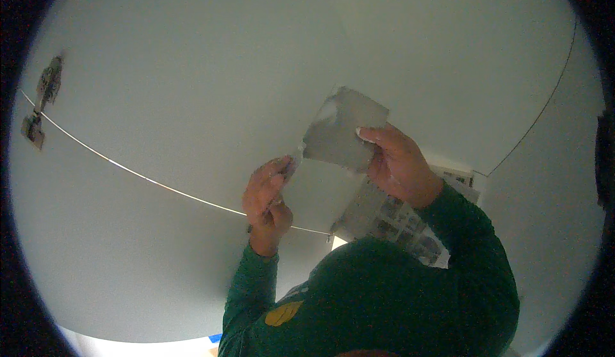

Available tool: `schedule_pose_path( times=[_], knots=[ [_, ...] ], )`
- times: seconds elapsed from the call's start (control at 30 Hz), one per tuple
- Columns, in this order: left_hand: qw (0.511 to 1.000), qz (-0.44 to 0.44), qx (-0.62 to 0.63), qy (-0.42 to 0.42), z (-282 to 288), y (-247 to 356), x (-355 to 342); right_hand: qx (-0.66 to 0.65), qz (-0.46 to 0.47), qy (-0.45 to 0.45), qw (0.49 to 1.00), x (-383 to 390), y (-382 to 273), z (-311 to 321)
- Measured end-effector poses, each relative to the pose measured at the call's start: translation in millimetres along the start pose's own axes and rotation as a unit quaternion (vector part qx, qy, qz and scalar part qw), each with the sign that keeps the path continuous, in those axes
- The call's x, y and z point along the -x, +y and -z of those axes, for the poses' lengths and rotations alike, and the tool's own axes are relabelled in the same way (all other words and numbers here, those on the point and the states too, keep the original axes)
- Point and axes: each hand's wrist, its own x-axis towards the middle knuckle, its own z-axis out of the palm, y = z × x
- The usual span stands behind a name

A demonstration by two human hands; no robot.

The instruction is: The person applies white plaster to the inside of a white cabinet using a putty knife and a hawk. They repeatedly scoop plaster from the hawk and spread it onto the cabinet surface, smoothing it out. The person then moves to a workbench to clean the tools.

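Observation:
A grey, flat, squarish piece (339,123), with a pale patch at its left side, is in my right hand (400,168), thumb over its face and a white smear at the thumb tip. My left hand (266,197) has its fingers closed round a narrow, flat tool (287,172), perhaps a scraper, with whitish material at its upper end, close to the lower left corner of the grey piece. The tool's exact shape is hard to make out.
A pale plain surface (192,68) surrounds my hands, crossed by a thin white line (150,181) and a dark one (544,110). Newspaper sheets (378,216) lie behind my right arm. Two paper-covered pieces (49,81) sit at the far left. Blue tape (214,338) shows at the bottom edge.

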Motion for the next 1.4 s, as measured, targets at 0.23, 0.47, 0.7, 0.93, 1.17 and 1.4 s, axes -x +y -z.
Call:
schedule_pose_path(
  times=[0.23, 0.47, 0.7, 0.93, 1.17, 1.4],
  knots=[
    [0.997, -0.025, -0.062, 0.025, 13, -8, 23, -0.129, -0.046, -0.004, 0.991, 6, -11, -21],
    [0.98, 0.159, -0.119, -0.004, 66, 46, 64, 0.549, 0.373, 0.131, 0.737, -36, -94, -19],
    [0.952, 0.156, -0.229, -0.132, 56, 17, 89, 0.591, 0.526, 0.23, 0.567, -219, -241, -53],
    [0.952, 0.141, -0.223, -0.156, 41, 18, 59, 0.741, 0.594, 0.253, 0.184, -366, -329, -51],
    [0.962, 0.055, -0.252, -0.094, 23, 6, 46, 0.806, 0.466, 0.298, 0.209, -404, -366, -86],
    [0.981, 0.081, -0.168, -0.054, 32, 10, 50, 0.825, 0.415, 0.326, 0.204, -411, -388, -110]
  ],
)
